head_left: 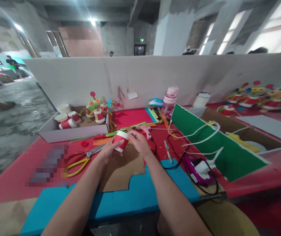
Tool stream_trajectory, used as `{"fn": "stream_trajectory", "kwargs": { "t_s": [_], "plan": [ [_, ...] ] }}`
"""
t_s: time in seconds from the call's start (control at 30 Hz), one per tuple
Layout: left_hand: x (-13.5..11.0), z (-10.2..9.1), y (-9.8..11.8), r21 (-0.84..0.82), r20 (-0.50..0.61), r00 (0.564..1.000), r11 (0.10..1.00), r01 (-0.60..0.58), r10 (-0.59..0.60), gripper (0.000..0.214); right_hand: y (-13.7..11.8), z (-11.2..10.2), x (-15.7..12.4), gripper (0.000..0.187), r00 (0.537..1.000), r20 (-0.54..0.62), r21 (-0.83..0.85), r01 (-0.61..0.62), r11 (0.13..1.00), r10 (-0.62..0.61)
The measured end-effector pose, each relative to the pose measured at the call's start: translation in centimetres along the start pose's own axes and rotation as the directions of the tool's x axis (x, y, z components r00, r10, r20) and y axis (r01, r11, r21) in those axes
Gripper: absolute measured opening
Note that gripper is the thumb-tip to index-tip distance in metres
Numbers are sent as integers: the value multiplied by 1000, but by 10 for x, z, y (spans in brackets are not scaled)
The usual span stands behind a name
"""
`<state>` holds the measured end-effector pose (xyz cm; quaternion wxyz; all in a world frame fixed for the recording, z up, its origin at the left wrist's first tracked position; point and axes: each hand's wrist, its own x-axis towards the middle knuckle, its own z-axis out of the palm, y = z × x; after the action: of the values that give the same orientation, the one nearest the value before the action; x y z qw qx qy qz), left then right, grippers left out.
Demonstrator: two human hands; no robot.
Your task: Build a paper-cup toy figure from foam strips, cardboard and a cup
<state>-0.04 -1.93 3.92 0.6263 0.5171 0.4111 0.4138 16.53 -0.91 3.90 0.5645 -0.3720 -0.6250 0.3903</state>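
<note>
A white paper cup with a red band (121,140) is tilted in my left hand (108,150), whose fingers wrap round its side. My right hand (139,141) is at the cup's right edge with thumb and fingers pinched together. What lies between those fingertips, if anything, is too small to make out. Beneath both hands is a piece of brown cardboard (120,173) on a blue sheet (140,196). Scissors with yellow and red handles (81,165) lie left of my left hand. A pink glue gun (145,130) rests just beyond my right hand.
At the back left, a box (74,134) holds several cups and a figure made from cups. A green-sided box (214,144) stands right, with white cables over it. A purple power strip (199,172), a utility knife (168,151) and a pink bottle (170,98) are also on the table.
</note>
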Motion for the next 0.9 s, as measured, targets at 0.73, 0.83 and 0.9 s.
{"fn": "stream_trajectory", "kwargs": {
  "t_s": [0.73, 0.83, 0.9],
  "plan": [
    [4, 3, -3, 288, -169, 978, 955, -70, 123, 62, 0, 7, -3, 17, 996, -83, 4, 22, 1000, -22],
    [1, 8, -1, 197, -105, 992, 979, -52, 73, 57, 4, 12, -2, 23, 981, -185, 117, -39, 992, 61],
    [-1, 8, 1, 80, -41, 999, 997, -18, 22, 53, 5, 12, 0, 27, 967, -220, 227, -78, 971, 129]
  ]
}}
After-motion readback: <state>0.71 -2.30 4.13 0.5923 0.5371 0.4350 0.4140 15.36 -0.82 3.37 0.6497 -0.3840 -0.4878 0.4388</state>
